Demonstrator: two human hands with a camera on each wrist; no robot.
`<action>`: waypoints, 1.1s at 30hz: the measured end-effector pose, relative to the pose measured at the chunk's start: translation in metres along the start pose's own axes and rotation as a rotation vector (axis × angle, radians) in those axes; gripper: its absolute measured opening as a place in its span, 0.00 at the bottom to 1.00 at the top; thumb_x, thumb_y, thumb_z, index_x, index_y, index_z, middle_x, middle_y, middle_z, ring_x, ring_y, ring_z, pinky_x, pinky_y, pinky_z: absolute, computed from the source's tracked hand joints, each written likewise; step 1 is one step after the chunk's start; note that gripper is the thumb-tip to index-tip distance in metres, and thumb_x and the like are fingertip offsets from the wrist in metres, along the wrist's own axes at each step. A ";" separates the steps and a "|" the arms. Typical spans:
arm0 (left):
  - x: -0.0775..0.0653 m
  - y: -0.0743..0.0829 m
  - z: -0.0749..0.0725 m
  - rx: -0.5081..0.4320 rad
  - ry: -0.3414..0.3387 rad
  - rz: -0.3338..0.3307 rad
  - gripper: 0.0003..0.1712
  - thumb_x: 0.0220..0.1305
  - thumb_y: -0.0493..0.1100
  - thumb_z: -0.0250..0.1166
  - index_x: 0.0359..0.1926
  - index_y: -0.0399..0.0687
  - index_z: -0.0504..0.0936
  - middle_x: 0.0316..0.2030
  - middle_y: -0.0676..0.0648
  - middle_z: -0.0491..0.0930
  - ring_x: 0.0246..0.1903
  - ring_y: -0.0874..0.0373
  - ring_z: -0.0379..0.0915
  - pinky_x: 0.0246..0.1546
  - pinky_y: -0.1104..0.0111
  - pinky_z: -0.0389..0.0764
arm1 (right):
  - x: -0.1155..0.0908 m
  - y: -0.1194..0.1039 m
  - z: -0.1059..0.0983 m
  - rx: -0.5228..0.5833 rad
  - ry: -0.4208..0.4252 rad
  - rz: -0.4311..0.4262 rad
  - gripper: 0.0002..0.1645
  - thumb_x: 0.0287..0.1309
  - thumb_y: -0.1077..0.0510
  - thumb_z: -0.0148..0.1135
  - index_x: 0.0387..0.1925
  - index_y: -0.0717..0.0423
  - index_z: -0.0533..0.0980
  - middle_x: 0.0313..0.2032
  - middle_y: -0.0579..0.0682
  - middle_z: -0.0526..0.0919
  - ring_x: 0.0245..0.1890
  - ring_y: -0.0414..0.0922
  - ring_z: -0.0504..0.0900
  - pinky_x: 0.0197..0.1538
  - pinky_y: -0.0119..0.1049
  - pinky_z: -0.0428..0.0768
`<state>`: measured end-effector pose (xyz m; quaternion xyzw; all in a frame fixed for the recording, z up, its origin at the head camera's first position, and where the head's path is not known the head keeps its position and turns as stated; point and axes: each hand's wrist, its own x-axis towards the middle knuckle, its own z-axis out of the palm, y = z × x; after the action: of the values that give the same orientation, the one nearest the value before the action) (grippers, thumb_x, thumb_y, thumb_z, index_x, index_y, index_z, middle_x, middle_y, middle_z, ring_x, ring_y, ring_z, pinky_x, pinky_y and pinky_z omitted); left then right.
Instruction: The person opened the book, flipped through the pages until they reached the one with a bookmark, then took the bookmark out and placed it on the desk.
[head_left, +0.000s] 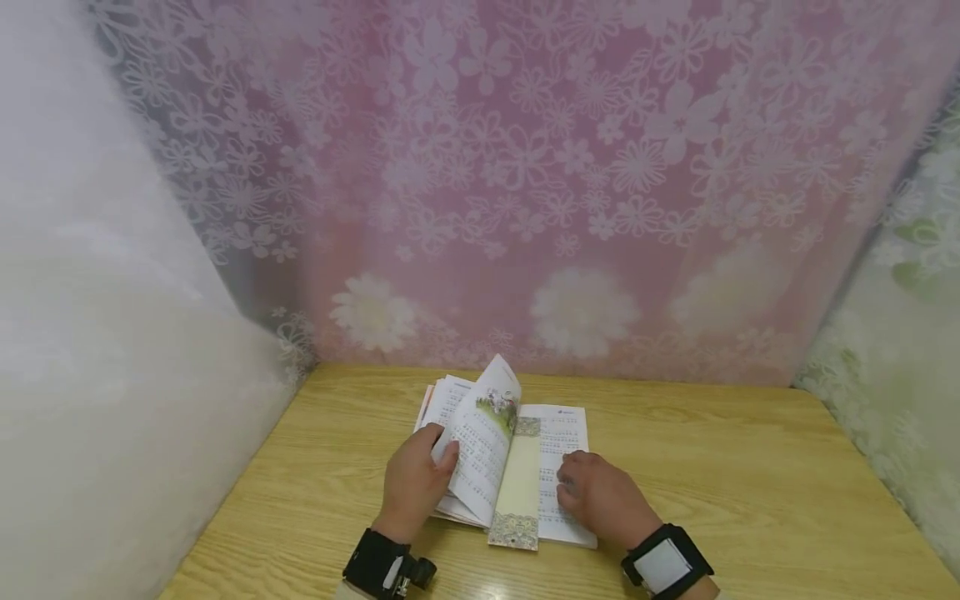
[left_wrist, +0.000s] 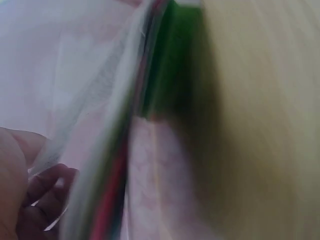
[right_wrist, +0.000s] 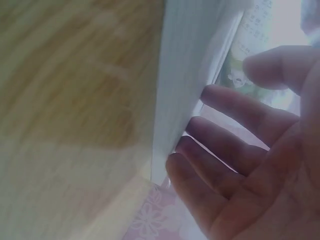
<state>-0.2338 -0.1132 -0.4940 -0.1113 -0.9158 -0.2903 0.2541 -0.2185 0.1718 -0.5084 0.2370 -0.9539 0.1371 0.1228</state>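
Note:
An open book [head_left: 564,425] with printed text lies on the table. Its page [head_left: 480,446] with a colour picture near the top is lifted and curved, its upper corner standing up. My left hand [head_left: 414,479] pinches that page at its left edge between thumb and fingers. Along the middle of the book lies a long pale yellow bookmark [head_left: 521,477] with patterned ends, its lower end sticking out past the pages. My right hand [head_left: 609,500] is at the right-hand page, fingers loosely bent; in the right wrist view its fingertips [right_wrist: 194,125] are right at the page block's edge.
The wood-grain table [head_left: 750,467] extends on both sides of the book. A pink flowered curtain [head_left: 480,208] hangs behind it, with a white sheet [head_left: 135,333] at left and a green-white one [head_left: 892,333] at right. Both wrists wear black straps [head_left: 375,562].

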 end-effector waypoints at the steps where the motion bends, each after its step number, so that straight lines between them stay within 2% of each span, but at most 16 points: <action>1: -0.002 -0.004 -0.001 0.002 -0.016 -0.023 0.08 0.63 0.49 0.63 0.39 0.52 0.79 0.30 0.57 0.77 0.25 0.64 0.70 0.24 0.70 0.70 | 0.000 0.000 0.000 -0.004 0.001 0.005 0.07 0.56 0.51 0.63 0.35 0.49 0.81 0.41 0.45 0.82 0.45 0.42 0.79 0.48 0.40 0.78; 5: -0.009 -0.018 -0.002 0.036 -0.069 -0.083 0.13 0.61 0.48 0.65 0.43 0.47 0.80 0.29 0.56 0.76 0.25 0.62 0.68 0.23 0.70 0.68 | 0.000 0.000 -0.001 -0.024 0.016 -0.004 0.05 0.56 0.52 0.63 0.32 0.47 0.81 0.35 0.41 0.80 0.38 0.38 0.79 0.42 0.35 0.79; 8: -0.012 -0.025 -0.001 0.058 -0.101 -0.096 0.15 0.60 0.48 0.66 0.44 0.45 0.79 0.26 0.56 0.73 0.23 0.61 0.66 0.22 0.70 0.65 | 0.000 0.001 -0.001 -0.033 0.023 -0.001 0.04 0.55 0.52 0.64 0.31 0.46 0.81 0.34 0.40 0.80 0.36 0.37 0.78 0.39 0.34 0.79; 13: -0.016 -0.033 0.000 0.088 -0.126 -0.064 0.14 0.58 0.45 0.67 0.42 0.43 0.78 0.24 0.56 0.69 0.23 0.61 0.64 0.21 0.70 0.64 | -0.001 0.000 0.000 -0.036 0.015 0.007 0.05 0.56 0.51 0.64 0.32 0.46 0.82 0.36 0.41 0.80 0.38 0.38 0.79 0.41 0.36 0.80; 18: -0.019 -0.039 -0.003 0.105 -0.162 -0.042 0.09 0.55 0.40 0.67 0.33 0.43 0.74 0.23 0.53 0.66 0.22 0.59 0.62 0.21 0.69 0.63 | -0.001 -0.001 0.002 -0.025 0.025 -0.003 0.05 0.56 0.51 0.64 0.32 0.47 0.81 0.35 0.42 0.80 0.38 0.39 0.79 0.41 0.36 0.80; 21: -0.019 -0.040 -0.005 0.123 -0.193 -0.041 0.10 0.53 0.38 0.67 0.30 0.43 0.71 0.23 0.51 0.64 0.22 0.57 0.60 0.21 0.68 0.62 | 0.000 0.000 0.003 -0.034 0.033 -0.012 0.05 0.57 0.51 0.64 0.32 0.47 0.80 0.35 0.43 0.79 0.37 0.39 0.79 0.40 0.37 0.79; 23: -0.018 -0.039 -0.006 0.142 -0.201 -0.034 0.13 0.51 0.38 0.68 0.33 0.40 0.73 0.25 0.47 0.67 0.24 0.54 0.64 0.22 0.65 0.66 | 0.002 0.001 0.003 -0.039 0.032 -0.011 0.06 0.57 0.51 0.64 0.33 0.47 0.80 0.36 0.43 0.79 0.38 0.39 0.79 0.41 0.37 0.79; 25: -0.017 -0.039 -0.007 0.152 -0.208 -0.019 0.20 0.50 0.38 0.70 0.44 0.36 0.74 0.33 0.42 0.72 0.30 0.48 0.69 0.28 0.61 0.71 | 0.002 0.001 0.004 -0.040 0.026 -0.002 0.07 0.57 0.50 0.63 0.34 0.47 0.80 0.37 0.44 0.80 0.39 0.40 0.79 0.42 0.37 0.79; 27: -0.015 -0.039 -0.006 0.148 -0.207 0.041 0.33 0.48 0.35 0.71 0.57 0.33 0.72 0.44 0.35 0.73 0.40 0.41 0.72 0.37 0.55 0.74 | 0.003 0.001 0.005 -0.042 0.017 0.007 0.08 0.58 0.49 0.63 0.35 0.47 0.81 0.39 0.44 0.80 0.41 0.40 0.79 0.44 0.38 0.79; 29: -0.012 -0.040 -0.006 0.127 -0.227 0.139 0.41 0.48 0.29 0.68 0.66 0.35 0.66 0.56 0.31 0.69 0.52 0.36 0.69 0.48 0.51 0.72 | 0.002 0.002 0.006 -0.042 0.011 0.009 0.09 0.58 0.49 0.62 0.36 0.48 0.81 0.40 0.45 0.81 0.43 0.41 0.79 0.45 0.38 0.79; 31: -0.007 -0.039 -0.004 0.088 -0.272 0.266 0.41 0.49 0.23 0.63 0.67 0.39 0.67 0.62 0.31 0.65 0.59 0.35 0.64 0.56 0.50 0.67 | 0.003 0.003 0.006 -0.044 0.020 0.000 0.09 0.58 0.49 0.62 0.36 0.47 0.81 0.39 0.45 0.81 0.42 0.41 0.79 0.43 0.38 0.79; 33: -0.002 -0.034 -0.002 0.063 -0.327 0.376 0.36 0.51 0.20 0.58 0.64 0.42 0.73 0.62 0.34 0.67 0.61 0.39 0.64 0.58 0.53 0.67 | 0.003 0.004 0.006 -0.048 0.040 -0.013 0.08 0.57 0.50 0.63 0.35 0.48 0.81 0.37 0.45 0.80 0.39 0.41 0.79 0.41 0.38 0.80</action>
<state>-0.2435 -0.1422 -0.5093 -0.3174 -0.9165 -0.1875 0.1552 -0.2244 0.1721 -0.5142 0.2372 -0.9528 0.1181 0.1484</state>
